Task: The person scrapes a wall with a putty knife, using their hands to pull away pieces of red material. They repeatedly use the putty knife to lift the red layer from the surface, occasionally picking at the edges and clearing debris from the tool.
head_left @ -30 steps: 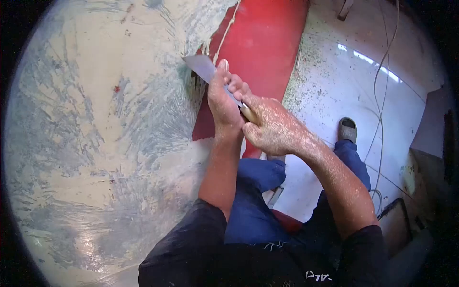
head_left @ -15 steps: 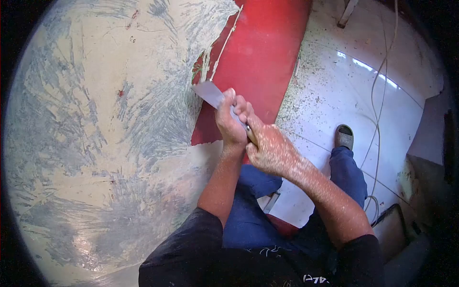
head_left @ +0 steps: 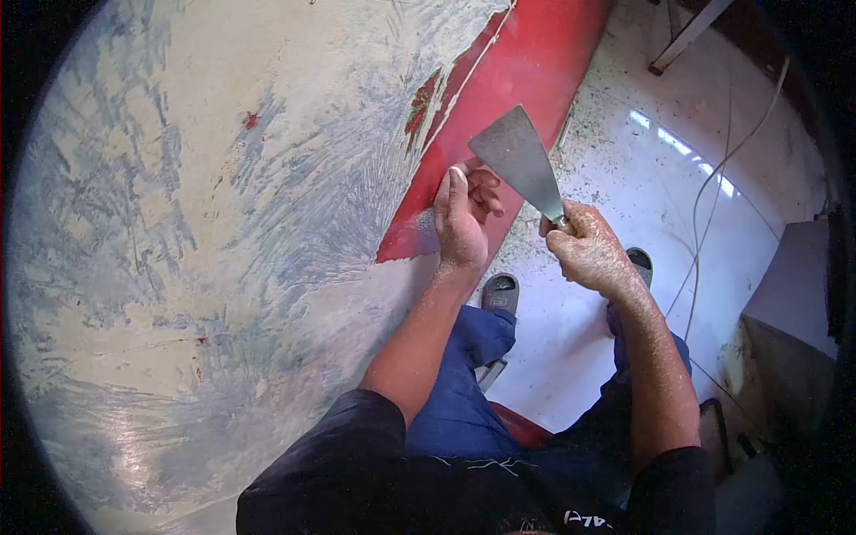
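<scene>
My right hand (head_left: 591,250), speckled with pale flakes, grips the handle of a putty knife (head_left: 519,156). The wide metal blade points up and left over a red surface (head_left: 526,67). Just left of the blade is my left hand (head_left: 465,214), its thumb raised and its fingers loosely curled and apart, with nothing held. Beside that hand, a large panel (head_left: 294,205) carries a ragged cream and grey-blue coating that ends along the red area. A thin pale strip (head_left: 471,76) runs beside the coating's edge.
Crumbs lie scattered on the white tiled floor (head_left: 571,357) to the right. A pale cable (head_left: 697,223) trails across the tiles. At the top right stands a leg of some furniture (head_left: 691,37). Below the hands is a sandalled foot (head_left: 501,294).
The putty knife has moved right and up, away from the coating's edge, in my right hand. My left hand has come off the knife and opened. The view has shifted slightly.
</scene>
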Tool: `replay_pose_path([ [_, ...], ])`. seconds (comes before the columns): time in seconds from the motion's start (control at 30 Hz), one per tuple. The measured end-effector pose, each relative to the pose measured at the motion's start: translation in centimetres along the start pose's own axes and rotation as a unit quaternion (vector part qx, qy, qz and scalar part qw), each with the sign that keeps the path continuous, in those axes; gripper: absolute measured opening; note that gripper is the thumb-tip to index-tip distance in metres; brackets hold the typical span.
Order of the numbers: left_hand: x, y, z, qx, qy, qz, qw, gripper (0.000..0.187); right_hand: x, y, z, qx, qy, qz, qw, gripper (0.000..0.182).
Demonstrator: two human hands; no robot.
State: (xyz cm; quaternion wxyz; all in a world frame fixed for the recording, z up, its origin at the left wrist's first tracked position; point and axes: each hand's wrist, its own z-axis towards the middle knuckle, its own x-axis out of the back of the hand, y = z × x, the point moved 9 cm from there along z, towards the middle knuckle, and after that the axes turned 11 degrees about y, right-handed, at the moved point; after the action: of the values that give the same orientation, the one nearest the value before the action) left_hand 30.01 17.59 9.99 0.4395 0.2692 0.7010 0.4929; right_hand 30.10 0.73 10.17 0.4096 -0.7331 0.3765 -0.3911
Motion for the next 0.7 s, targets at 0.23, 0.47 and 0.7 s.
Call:
replay_pose_path([
  [0.23, -0.1, -1.1, -0.1, 0.045, 0.019, 0.023, 0.999, 0.034, 1.0, 3.2, -1.7, -0.087, -0.061, 0.041, 0.993, 0.017],
  [0.47, -1.1, -4.1, -0.4, 0.082, -0.022, 0.139, 0.987, 0.016, 2.6, 5.5, -2.5, -0.102, -0.085, 0.015, 0.991, 0.015],
  [0.7, -1.3, -5.2, 0.1, 0.096, 0.013, 0.135, 0.986, 0.022, 4.3, 5.6, -2.0, -0.1, -0.05, 0.003, 0.994, 0.016],
])
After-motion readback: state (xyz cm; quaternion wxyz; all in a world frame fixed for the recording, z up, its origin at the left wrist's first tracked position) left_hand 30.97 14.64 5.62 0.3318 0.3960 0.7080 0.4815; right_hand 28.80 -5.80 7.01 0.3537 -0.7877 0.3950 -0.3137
